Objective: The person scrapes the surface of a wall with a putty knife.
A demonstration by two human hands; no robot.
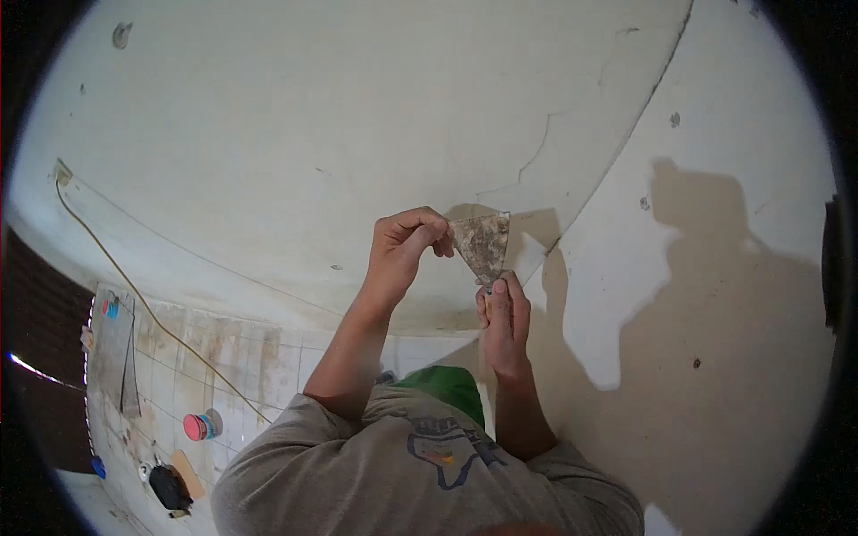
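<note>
A putty knife [481, 244] with a wide, stained metal blade is held up in front of my chest. My right hand [504, 321] grips it low, around the handle, most of which is hidden by the fingers. At the blade's upper left corner, the thumb and fingers of my left hand [410, 244] pinch or touch the edge; the exact contact is partly hidden. The blade points upward, its broad end near the corner where two pale walls meet.
A white wall [301, 100] with a crack and chipped spots rises ahead; another wall [737, 301] stands at right, bearing my shadow. A yellow cord [144, 301] runs from a wall outlet [62, 173] to the tiled floor [268, 348]. A red-lidded can [199, 427] and a black object [169, 488] lie left.
</note>
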